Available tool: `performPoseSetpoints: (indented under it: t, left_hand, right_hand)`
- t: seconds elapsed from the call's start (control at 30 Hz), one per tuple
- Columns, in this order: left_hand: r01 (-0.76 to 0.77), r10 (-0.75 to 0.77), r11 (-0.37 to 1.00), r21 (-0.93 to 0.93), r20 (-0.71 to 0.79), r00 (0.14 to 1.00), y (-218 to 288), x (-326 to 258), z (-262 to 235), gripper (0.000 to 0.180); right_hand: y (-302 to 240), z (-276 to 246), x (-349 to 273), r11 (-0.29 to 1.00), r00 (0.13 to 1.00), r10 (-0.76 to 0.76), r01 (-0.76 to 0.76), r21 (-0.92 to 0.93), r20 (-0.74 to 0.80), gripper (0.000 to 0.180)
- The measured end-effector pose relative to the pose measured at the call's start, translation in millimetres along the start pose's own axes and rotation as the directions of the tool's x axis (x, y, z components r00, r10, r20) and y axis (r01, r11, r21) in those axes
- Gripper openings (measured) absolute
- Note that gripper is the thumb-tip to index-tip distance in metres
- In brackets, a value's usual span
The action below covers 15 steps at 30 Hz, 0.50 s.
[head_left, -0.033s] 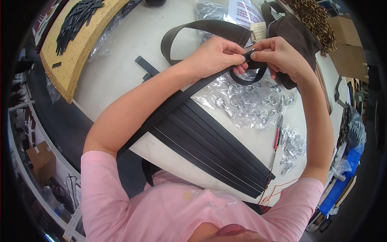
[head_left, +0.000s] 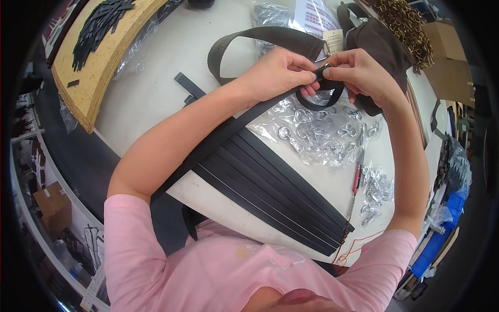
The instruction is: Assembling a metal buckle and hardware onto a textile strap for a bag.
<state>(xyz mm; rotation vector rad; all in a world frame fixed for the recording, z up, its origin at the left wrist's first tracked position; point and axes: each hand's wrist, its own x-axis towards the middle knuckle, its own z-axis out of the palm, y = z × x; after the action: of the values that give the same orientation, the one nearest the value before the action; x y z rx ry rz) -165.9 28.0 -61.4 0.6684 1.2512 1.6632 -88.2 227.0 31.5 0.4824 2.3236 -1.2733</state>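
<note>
Left of the brown bag (head_left: 383,47), the left grip (head_left: 274,74) partly hid the black strap (head_left: 258,108); a dark object (head_left: 200,3) was top-cropped.

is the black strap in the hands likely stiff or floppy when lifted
The black strap would probably flex easily, as what looks like its end curves in a smooth loop. It looks thin, so likely light for its length. Being flat, it seems unlikely to roll.

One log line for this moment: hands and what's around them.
left hand: pinching black strap; right hand: pinching same black strap; table: silver clasps in clear plastic, dark bag
</note>
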Motion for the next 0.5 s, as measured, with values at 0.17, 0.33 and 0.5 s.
performPoseSetpoints:
  t: [0.17,0.33,0.5]
  left_hand:
    - [-0.034,0.034,0.999,-0.013,0.006,0.999,-5,1,1,0.029]
    - [-0.109,0.11,0.994,0.02,-0.019,0.994,-13,2,4,0.026]
    - [-0.137,0.151,0.981,0.138,-0.099,0.984,-12,0,10,0.019]
  right_hand:
    - [4,-1,-2,0.999,1.0,-0.022,0.021,0.049,0.019,0.027]
    - [5,0,-3,0.998,1.0,-0.016,0.015,0.057,0.014,0.029]
    - [8,-3,-1,0.993,0.999,-0.03,0.025,0.112,0.043,0.031]
